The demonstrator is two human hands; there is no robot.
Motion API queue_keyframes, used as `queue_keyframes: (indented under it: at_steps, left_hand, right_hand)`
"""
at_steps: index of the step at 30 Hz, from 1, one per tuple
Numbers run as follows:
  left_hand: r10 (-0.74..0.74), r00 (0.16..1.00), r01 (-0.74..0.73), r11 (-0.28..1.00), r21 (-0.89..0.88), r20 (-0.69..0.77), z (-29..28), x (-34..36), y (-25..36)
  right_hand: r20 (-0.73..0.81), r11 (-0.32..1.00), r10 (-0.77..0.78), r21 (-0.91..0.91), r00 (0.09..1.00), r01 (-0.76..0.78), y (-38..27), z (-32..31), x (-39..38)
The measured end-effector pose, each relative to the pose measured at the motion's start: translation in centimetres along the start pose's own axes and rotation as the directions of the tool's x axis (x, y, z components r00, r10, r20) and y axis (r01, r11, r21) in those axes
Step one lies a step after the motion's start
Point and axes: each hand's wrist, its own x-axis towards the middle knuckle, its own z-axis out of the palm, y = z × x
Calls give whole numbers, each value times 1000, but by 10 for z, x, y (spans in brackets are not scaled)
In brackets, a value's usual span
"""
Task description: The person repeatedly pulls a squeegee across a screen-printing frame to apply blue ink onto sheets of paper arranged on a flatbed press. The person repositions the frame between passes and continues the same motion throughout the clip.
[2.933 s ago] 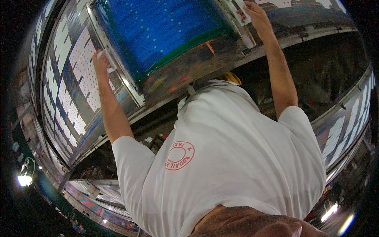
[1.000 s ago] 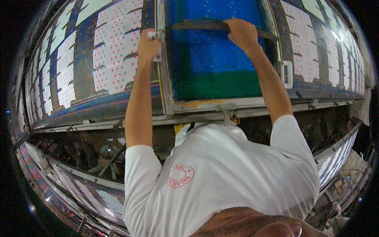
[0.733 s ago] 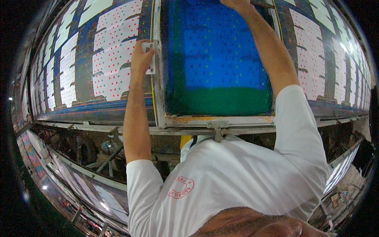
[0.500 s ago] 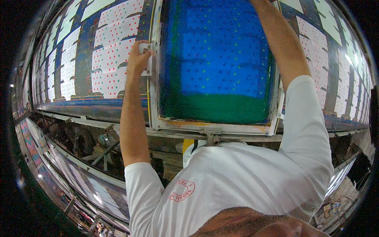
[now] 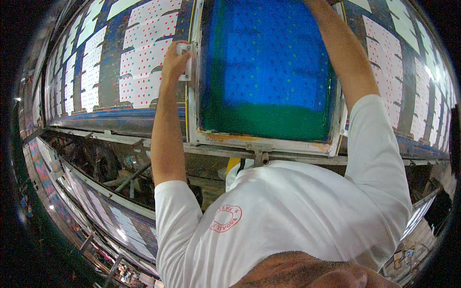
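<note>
A printing screen with a pale, paint-stained frame (image 5: 273, 146) lies across the long table in front of me. Its mesh (image 5: 273, 62) looks blue with small dots showing, and a green band (image 5: 269, 120) runs along the near end. At the frame's left side, my left hand (image 5: 175, 60) is closed around a white handle (image 5: 188, 71) fixed to it. My right arm reaches along the right side to the far right corner. Only the edge of my right hand (image 5: 317, 2) shows at the top of the picture; its fingers are hidden.
White sheets with red and green dots (image 5: 144, 62) lie on the dark table to the left, and more dotted sheets (image 5: 384, 62) to the right. A metal rail (image 5: 110, 137) edges the table near me. Another long table with sheets (image 5: 110, 211) stands at lower left.
The view has shifted a little, so screen, sheets and table sit slightly higher and farther right. My left hand keeps its hold on the handle, and my right arm stays stretched out.
</note>
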Motion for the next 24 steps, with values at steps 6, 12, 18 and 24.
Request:
queue_keyframes:
  at_steps: [6,12,18,24]
  left_hand:
    - [37,999,-37,999,32,14,2,7,-6]
    - [180,983,-166,960,227,-40,7,22,-23]
    - [253,965,-221,929,298,-72,10,19,-23]
    - [197,978,-171,937,304,-60,8,18,-15]
  right_hand:
    - [173,997,-45,-61,984,56,-92,-14,-126]
    - [114,980,76,177,991,-96,-207,-42,-282]
    - [207,954,187,197,960,-228,-288,-62,-377]
    - [54,965,152,210,987,-160,-284,-47,-384]
